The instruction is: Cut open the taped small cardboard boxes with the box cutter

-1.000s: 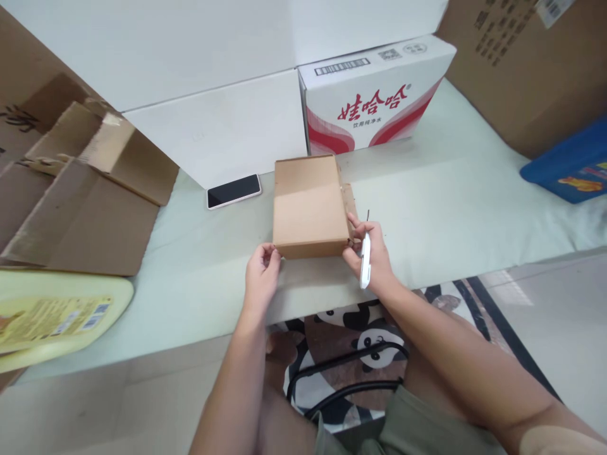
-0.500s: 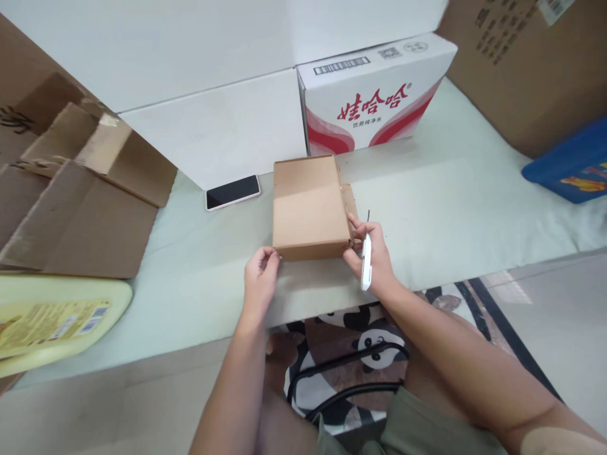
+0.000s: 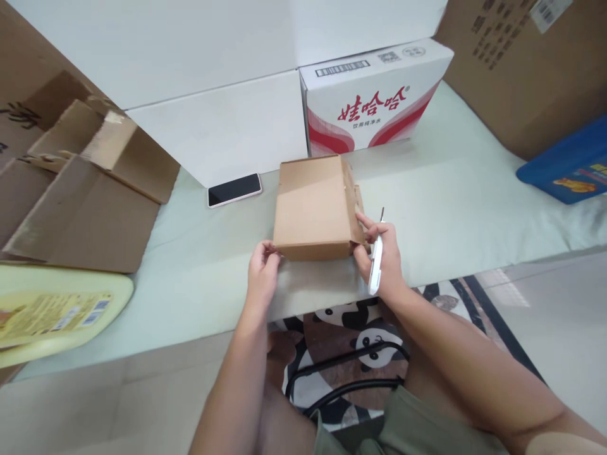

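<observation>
A small brown cardboard box [image 3: 310, 205] sits in front of me, tilted so that its right side shows, with a flap sticking out there. My left hand [image 3: 264, 268] has its fingers closed on the near left corner. At the near right corner, my right hand [image 3: 386, 259] touches the box with thumb and fingers. Held in that same hand is a white utility knife [image 3: 375, 265], its thin blade out and pointing away from me. Some of the right fingertips are hidden by the box's edge.
A phone [image 3: 234, 190] lies left of the box on the pale green cloth [image 3: 199, 278]. Behind stand white cartons [image 3: 222, 126] and a red-and-white water carton [image 3: 374, 107]. Open brown cartons [image 3: 90, 208] and a yellow container [image 3: 61, 309] are left; a blue container [image 3: 569, 164] is right.
The box has turned and tipped a little, so more of its right side shows. My right hand has moved slightly right with the knife; my left hand stays at its corner.
</observation>
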A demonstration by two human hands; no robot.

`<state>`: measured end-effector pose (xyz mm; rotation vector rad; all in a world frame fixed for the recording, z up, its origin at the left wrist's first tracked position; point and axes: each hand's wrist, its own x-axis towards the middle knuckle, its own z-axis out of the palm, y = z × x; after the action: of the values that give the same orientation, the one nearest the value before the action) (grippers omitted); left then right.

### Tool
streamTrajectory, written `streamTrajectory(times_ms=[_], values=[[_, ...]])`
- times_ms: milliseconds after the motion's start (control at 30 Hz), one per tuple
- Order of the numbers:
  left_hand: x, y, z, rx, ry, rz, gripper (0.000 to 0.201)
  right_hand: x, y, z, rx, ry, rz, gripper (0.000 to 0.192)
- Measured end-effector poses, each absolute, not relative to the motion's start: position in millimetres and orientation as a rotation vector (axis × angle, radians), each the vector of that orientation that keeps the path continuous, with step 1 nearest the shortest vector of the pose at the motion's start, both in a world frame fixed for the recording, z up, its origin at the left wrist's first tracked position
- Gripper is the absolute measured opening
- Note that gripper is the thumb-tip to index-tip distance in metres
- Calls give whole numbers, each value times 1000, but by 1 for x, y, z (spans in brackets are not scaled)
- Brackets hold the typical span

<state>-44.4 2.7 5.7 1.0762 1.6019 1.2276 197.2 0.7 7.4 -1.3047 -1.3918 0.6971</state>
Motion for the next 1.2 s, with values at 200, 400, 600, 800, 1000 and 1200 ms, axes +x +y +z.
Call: streamTrajectory(times_ms=[200, 400, 600, 800, 1000, 1200], values=[[-42, 4, 0, 902, 1453, 1400, 33, 201, -3, 12, -1302, -1404, 618, 30], [-43, 11, -1, 773, 1306, 1539, 47, 200, 1, 7, -1174, -1407, 635, 32], [-40, 11, 4, 863, 1276, 1559, 61, 197, 1, 5, -1158, -1483, 664, 33], [-38, 12, 1, 898, 1327, 1524, 61, 194, -1, 7, -1142, -1508, 682, 33], [-45, 13, -1, 872, 1422, 1514, 51, 195, -4, 10, -1150, -1526, 743, 31], [-45, 14, -5, 895, 1405, 1499, 51, 195, -3, 9, -1163, -1537, 722, 31]])
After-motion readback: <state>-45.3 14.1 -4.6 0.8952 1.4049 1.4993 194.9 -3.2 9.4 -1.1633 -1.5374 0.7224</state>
